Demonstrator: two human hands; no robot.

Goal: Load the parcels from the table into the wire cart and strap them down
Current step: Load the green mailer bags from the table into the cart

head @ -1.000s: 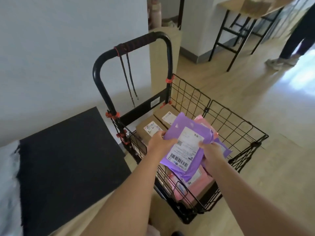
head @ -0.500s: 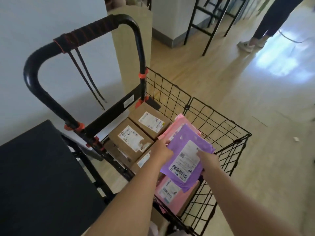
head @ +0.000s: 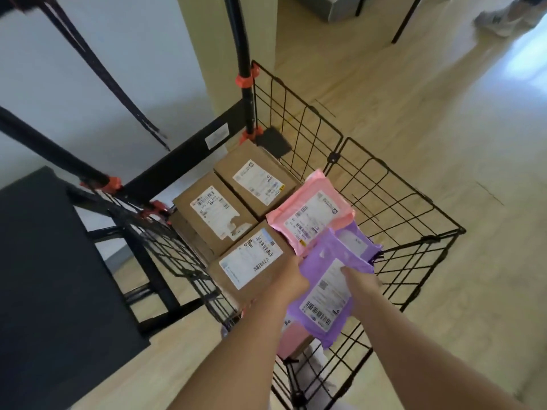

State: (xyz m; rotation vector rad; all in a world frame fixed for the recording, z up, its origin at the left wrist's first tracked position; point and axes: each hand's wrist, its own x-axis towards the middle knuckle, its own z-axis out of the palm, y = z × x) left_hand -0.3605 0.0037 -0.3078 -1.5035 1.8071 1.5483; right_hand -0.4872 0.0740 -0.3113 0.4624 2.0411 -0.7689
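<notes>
Filling most of the frame, pale wood floor (head: 429,119) runs across the right and bottom, white wall upper left. Dark surface (head: 53,276) takes the lower left corner, its black frame legs showing beside it. Black wire cart (head: 370,179) sits centre frame, handle post with orange clips rising to the top edge, two dark straps (head: 97,72) hanging from the handle at upper left. Three brown cardboard boxes with white labels lie inside the cart: far box (head: 254,179) by the handle bar, middle box (head: 213,214) just left of it, near box (head: 248,267) toward the lower centre, all touching. Pink mailer (head: 307,214) rests tilted right of the boxes, over their edges. Another pink parcel (head: 291,341) shows low under the arms. Purple mailer (head: 328,288) held above the cart's near right part, label up, a second purple one (head: 359,244) just behind it. Left hand (head: 288,279) pinches the purple mailer's left edge, fingers curled closed on it. Right hand (head: 362,284) grips its right side, thumb on top of the label. Someone's shoe at upper right corner, blurred.
</notes>
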